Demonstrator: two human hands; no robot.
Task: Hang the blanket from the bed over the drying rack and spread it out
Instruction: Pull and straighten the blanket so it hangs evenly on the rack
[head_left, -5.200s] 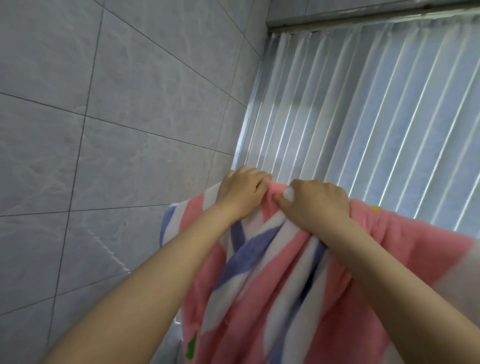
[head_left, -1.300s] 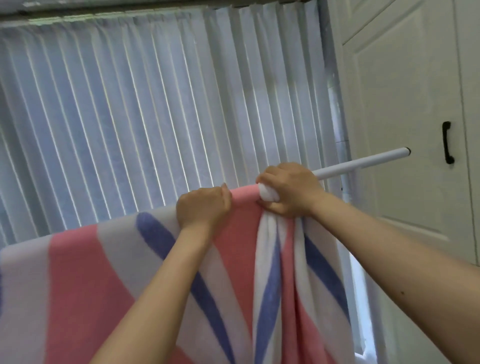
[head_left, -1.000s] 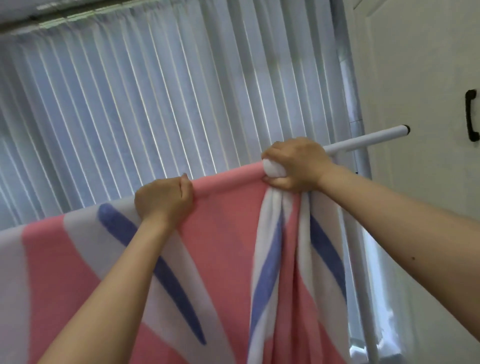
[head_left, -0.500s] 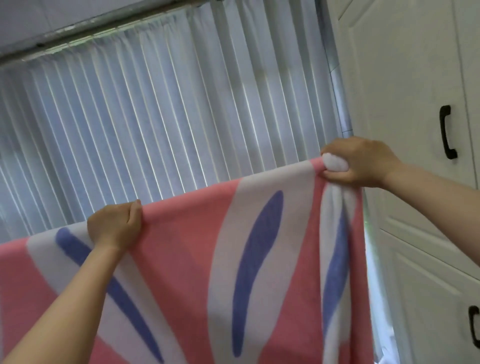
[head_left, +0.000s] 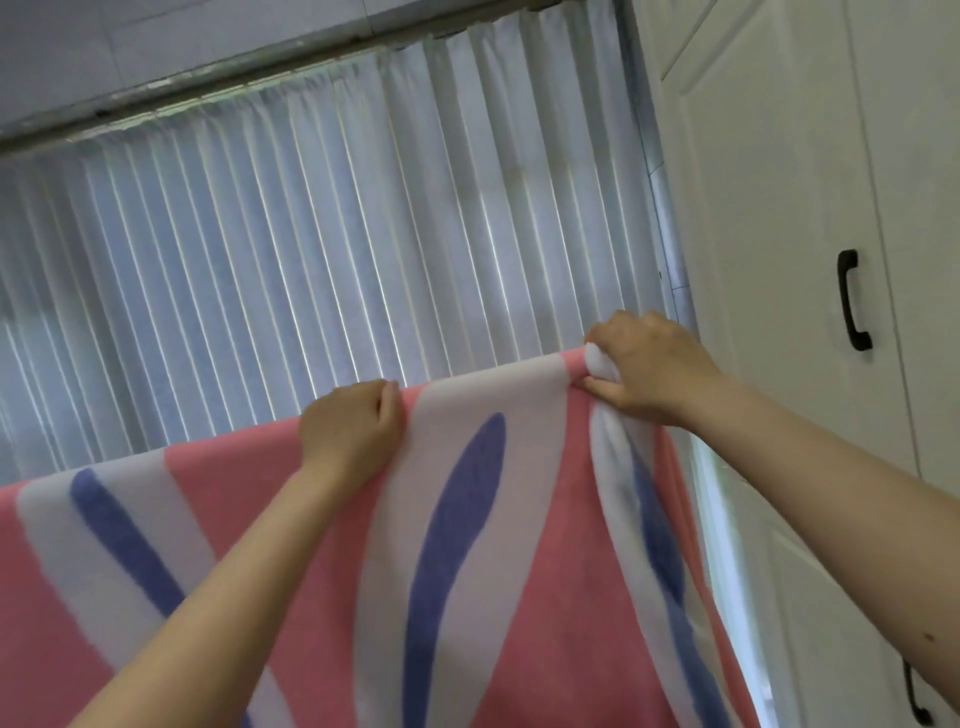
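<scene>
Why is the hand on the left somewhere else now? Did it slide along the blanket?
Yes. The left hand slid right along the blanket's top edge, from its left blue stripe toward the right hand.

rack bar hidden — blanket (head_left: 467, 519) draped over

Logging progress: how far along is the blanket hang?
Done: the striped blanket already drapes over the rack's top edge, flat across the left and middle. In hand: left hand pinches the top fold, right hand grips the bunched right end. Left: that gathered right edge needs spreading. The rack bar itself is hidden.
</scene>
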